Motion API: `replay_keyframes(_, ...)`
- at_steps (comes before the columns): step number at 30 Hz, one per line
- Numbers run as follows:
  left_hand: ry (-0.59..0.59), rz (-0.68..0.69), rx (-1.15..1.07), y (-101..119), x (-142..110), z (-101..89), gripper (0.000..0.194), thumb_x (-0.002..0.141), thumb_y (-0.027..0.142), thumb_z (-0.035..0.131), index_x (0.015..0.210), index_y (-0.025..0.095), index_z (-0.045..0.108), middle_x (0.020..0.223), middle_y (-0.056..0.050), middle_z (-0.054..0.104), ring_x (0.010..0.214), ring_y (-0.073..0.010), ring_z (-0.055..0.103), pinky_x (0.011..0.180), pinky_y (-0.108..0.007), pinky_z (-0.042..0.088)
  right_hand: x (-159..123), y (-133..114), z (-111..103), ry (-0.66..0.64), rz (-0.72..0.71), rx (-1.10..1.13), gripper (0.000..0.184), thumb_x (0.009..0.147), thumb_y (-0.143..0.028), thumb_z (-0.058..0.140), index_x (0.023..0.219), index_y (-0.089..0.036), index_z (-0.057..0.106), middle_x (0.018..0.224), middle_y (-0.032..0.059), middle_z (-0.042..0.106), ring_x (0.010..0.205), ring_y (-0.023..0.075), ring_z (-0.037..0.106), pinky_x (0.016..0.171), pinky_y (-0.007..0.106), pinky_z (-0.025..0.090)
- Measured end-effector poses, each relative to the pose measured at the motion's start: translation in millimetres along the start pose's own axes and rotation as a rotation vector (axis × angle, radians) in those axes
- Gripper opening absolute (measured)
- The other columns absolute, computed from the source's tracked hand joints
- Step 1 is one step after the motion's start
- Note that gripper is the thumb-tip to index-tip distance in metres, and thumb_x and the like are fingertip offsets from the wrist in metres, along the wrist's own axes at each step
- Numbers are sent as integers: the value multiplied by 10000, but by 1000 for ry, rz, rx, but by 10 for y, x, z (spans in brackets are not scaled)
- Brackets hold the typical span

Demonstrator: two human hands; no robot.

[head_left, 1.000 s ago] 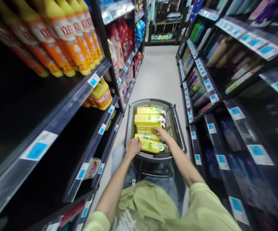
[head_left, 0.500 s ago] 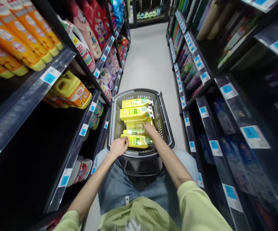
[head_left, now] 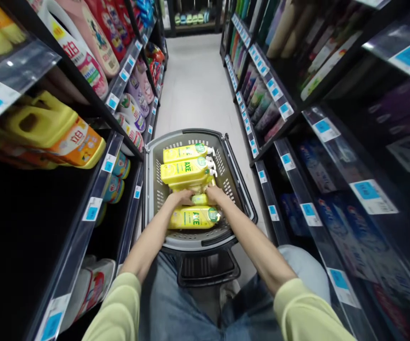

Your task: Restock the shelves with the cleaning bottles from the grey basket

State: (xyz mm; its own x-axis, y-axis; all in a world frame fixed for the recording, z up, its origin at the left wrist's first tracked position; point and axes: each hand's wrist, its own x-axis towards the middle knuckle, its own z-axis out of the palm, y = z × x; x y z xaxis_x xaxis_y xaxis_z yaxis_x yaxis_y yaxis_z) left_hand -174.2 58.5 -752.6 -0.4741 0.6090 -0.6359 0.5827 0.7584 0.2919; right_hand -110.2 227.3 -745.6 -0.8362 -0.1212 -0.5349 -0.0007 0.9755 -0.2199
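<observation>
A grey shopping basket (head_left: 149, 189) stands in front of my knees, with several yellow bottles lying in it. Two AXE pump bottles, one at the far side (head_left: 183, 153) and one nearer (head_left: 186, 169), have their white pumps pointing right. Closest to me lies another AXE bottle (head_left: 190, 218). Between these rows, my left hand (head_left: 180, 199) grips the left part of a yellow bottle (head_left: 200, 199). My right hand (head_left: 214, 195) is closed at that bottle's right end. Fingertips of both hands are partly hidden among the bottles.
Shelves with price tags line both sides of the narrow aisle. Yellow-orange jugs (head_left: 73, 137) and white and pink detergent bottles (head_left: 77, 52) stand on the left. Boxed goods (head_left: 347, 222) fill lower shelves on the right. Pale floor (head_left: 194, 80) runs ahead; a black handle (head_left: 208, 270) hangs at the basket's near side.
My left hand has moved from the near AXE bottle's left end inward to the middle bottle. My right hand stays near its right end. The view has shifted, and the basket sits further left.
</observation>
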Motion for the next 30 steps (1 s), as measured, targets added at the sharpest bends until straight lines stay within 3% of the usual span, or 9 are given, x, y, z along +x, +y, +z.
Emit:
replay_keyframes(4,12,4,-19,-70,105,123,627,776,277,745,1385,173,641,1289,-169,716,1147,-316,698,963,-358,549,75,29,-12,25,-27,5,497,739,-61,757,1229,-119,695,1282,219,689,1295,413,609,1094,516,489)
replay_keyframes(8,2,13,-25,-79,207,149,583,690,218,770,1268,165,710,1225,-173,738,1099,-317,716,916,-331,565,92,-5,-33,62,-91,84,411,819,-147,739,1222,-191,677,1103,96,754,1116,288,708,972,378,548)
replay_keyframes(11,17,7,-14,-77,247,172,540,651,193,783,1188,160,739,1152,-164,758,1045,-311,728,885,-322,573,70,-47,-65,138,-90,115,441,811,-91,697,1230,-222,659,1188,72,737,1157,269,684,957,352,547)
replay_keyframes(14,73,7,-4,-76,252,211,521,650,197,791,1164,137,740,1184,-190,739,1035,-328,724,871,-344,576,36,-53,-113,274,-1,130,420,870,-75,575,1270,-196,625,1343,125,667,1274,301,614,1021,420,524)
replay_keyframes(17,139,21,4,-77,223,210,506,631,213,829,1124,133,742,1171,-191,734,1030,-336,721,887,-350,566,-8,-32,-151,393,115,144,438,901,-68,487,1321,-148,584,1371,192,629,1287,355,587,1038,509,507)
replay_keyframes(19,192,36,13,-76,183,158,553,623,242,860,1146,128,723,1166,-192,728,1054,-343,710,916,-359,556,-34,-10,-165,475,173,227,448,886,-38,483,1305,-148,594,1357,200,633,1281,363,588,1050,524,498)
replay_keyframes(23,321,80,10,-47,44,-68,639,621,299,887,1186,84,677,1206,-225,690,1061,-360,681,888,-395,546,-42,83,-198,559,210,601,476,771,40,566,1186,-177,654,1227,157,712,1215,359,643,1079,547,479)
replay_keyframes(27,408,123,-88,-9,-187,-323,402,600,282,876,936,132,713,911,-116,719,798,-277,666,720,-366,520,45,201,-244,575,184,829,429,756,24,578,1120,-184,671,1039,86,769,1063,276,726,1008,455,555)
replay_keyframes(30,647,154,-316,-17,-392,-461,253,643,282,817,834,159,705,771,-44,692,684,-214,620,658,-334,489,134,185,-256,573,127,993,343,849,-133,620,1188,-183,639,1095,93,770,958,215,759,868,366,616)
